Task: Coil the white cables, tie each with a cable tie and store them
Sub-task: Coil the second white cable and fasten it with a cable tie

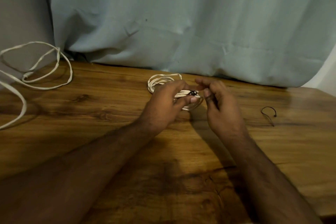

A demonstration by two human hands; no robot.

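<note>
Coiled white cable (164,82) sits centre frame, just right of middle, on the desk (109,96) near the curtain (181,23). Left hand (163,107) grips the near side of the bundle, thumb and fingers curled round the strands. Black cable tie (192,93) is already looped round the strands at the grip point, head showing just past the left thumb. Right hand (221,103) has its fingers curled in close beside the tie head; probably pinching the tie's tail, but the tail itself is too blurred to confirm.

Step in hand, my read: cinching the tie. To do it well, keep the left hand squeezing the strands flat together right at the tie, pull the tail straight out along its own line, not sideways, and stop once the strands can't slide.

Orientation: the coil lies flat, an elongated oval, with its long axis from upper left to lower right in the frame. The tie crosses the strands at the lower-right end.

Second white cable (36,71) sprawls uncoiled at the left edge. A spare black cable tie (269,112) lies right of the hands, well apart.
</note>
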